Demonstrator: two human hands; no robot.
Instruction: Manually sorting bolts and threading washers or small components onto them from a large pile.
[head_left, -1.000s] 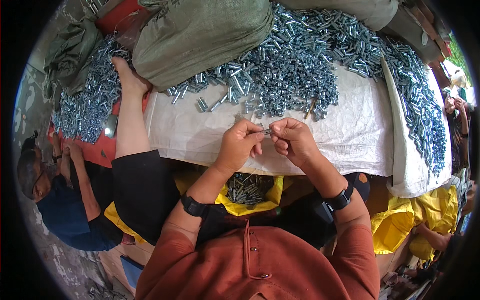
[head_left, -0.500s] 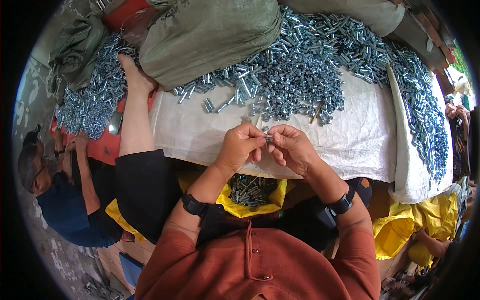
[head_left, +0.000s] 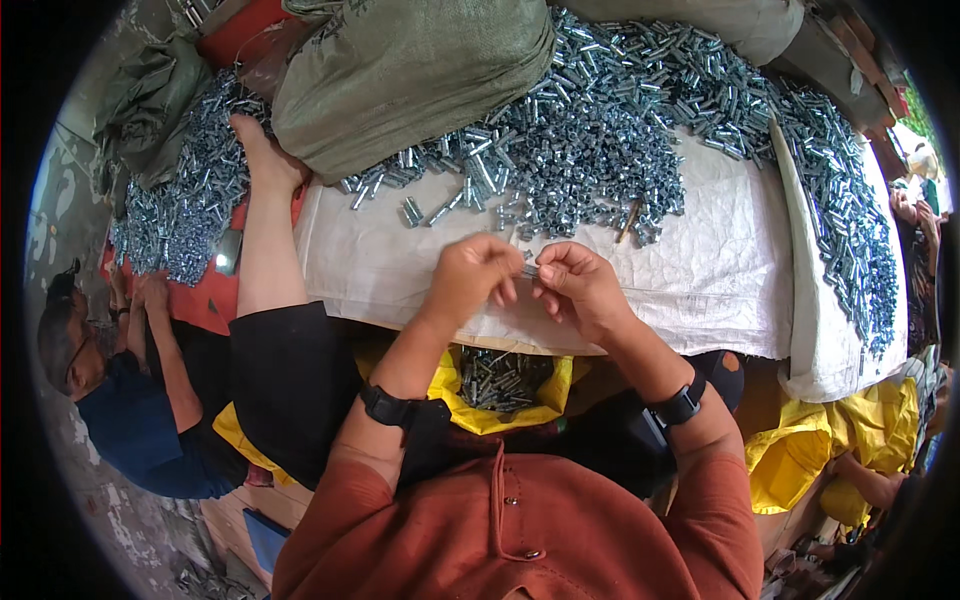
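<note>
Two bare hands meet above the near edge of a white woven sheet [head_left: 700, 290] that covers the work surface. The left hand [head_left: 472, 275] and the right hand [head_left: 578, 290] are drawn together, fingertips pinched on one small silver metal part [head_left: 528, 270] held between them; it is too small to tell whether it is a bolt or a sleeve. Each wrist wears a black watch, the left watch [head_left: 388, 407] and the right watch [head_left: 681, 405], and rust-orange sleeves come in from the lower edge. Along the far edge of the sheet lies a thick heap of shiny bolts and sleeves [head_left: 600, 130], which runs down the right edge as a long band. A few loose pieces lie apart from the heap, toward the far left corner of the sheet. An olive woven sack [head_left: 410, 80] rests on the far left part of the heap. Below the hands, just under the near edge of the sheet, a yellow bag [head_left: 470, 405] sits in the lap, open at the top with more silver parts inside. A bare leg [head_left: 262, 230] stretches along the left edge of the sheet, foot against the sack. Farther left, another person in a dark blue shirt [head_left: 130, 430] sits beside a second pile of metal parts [head_left: 180, 210] on a red cloth.
</note>
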